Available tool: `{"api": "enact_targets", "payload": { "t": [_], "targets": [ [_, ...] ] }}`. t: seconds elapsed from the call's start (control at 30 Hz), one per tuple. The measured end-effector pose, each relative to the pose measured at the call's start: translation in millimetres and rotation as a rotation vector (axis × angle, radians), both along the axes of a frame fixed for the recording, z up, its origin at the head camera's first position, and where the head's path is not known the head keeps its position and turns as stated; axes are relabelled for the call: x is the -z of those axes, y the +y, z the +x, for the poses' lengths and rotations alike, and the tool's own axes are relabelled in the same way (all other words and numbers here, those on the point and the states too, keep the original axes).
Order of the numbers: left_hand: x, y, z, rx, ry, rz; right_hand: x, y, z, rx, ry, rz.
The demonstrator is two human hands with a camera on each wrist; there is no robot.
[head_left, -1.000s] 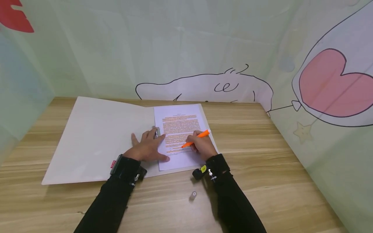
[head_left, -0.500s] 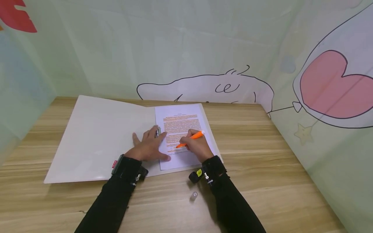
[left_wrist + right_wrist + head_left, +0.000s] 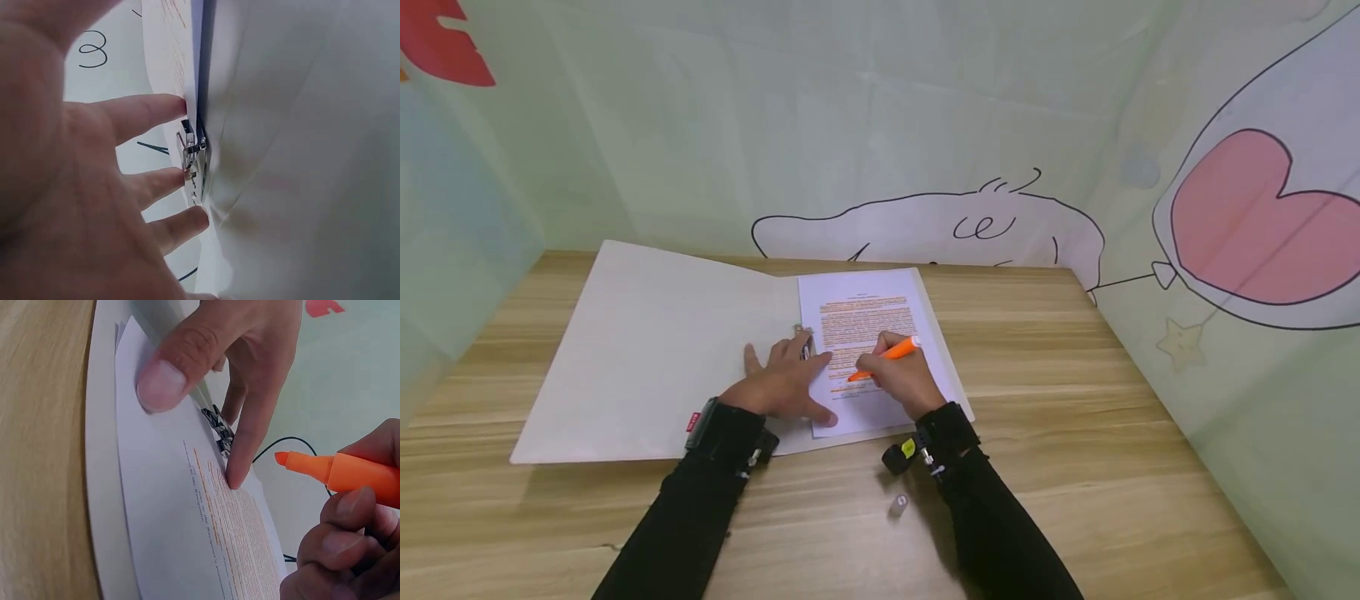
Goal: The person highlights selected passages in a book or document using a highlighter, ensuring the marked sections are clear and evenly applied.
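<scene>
My right hand [image 3: 906, 385] pinches an orange highlighter [image 3: 901, 347] between thumb and fingers. In the right wrist view the highlighter [image 3: 362, 478] shows its bare orange tip, which looks raised off the page. Below it lies a printed sheet [image 3: 861, 419] whose lines are mostly marked in orange. More than one sheet shows at the corner of the paper stack [image 3: 140, 487]. With fingers spread, my left hand [image 3: 778, 389] rests at the stack's left edge, thumb and index on the paper. Its other fingers are near a metal clip [image 3: 192, 150] on the open white folder [image 3: 647, 350].
A small greyish cap [image 3: 898, 504] stands on the wooden table [image 3: 820, 533], in front of the folder. The folder's left cover bears a red tag [image 3: 692, 422]. Behind and beside the table are walls [image 3: 850, 100] with cartoon drawings.
My right hand has moved left with the highlighter, its tip now nearer the left end of the printed lines. The left hand stays at the sheet's edge, its fingers slightly shifted.
</scene>
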State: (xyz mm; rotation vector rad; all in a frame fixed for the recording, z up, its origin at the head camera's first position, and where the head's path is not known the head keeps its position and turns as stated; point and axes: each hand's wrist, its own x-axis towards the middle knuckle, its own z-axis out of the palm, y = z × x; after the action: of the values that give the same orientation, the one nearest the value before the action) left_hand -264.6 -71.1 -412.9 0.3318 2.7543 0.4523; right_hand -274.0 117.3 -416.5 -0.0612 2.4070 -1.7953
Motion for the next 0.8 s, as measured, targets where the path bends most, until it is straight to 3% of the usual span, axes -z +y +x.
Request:
{"api": "enact_targets", "payload": {
  "t": [0.3, 0.57, 0.8],
  "targets": [
    [-0.9, 0, 0.7, 0.002, -0.007, -0.002, -2.9, -5, 3.9, -0.018, -0.004, 0.015],
    [1.5, 0, -0.7, -0.003, -0.009, 0.008, -1.8, -8, 6.1, -0.022, -0.016, 0.119],
    [2.6, 0, -1.5, 0.0, -0.007, 0.009, 2.0, -11, 5.5, -0.022, -0.015, 0.131]
  ]
}}
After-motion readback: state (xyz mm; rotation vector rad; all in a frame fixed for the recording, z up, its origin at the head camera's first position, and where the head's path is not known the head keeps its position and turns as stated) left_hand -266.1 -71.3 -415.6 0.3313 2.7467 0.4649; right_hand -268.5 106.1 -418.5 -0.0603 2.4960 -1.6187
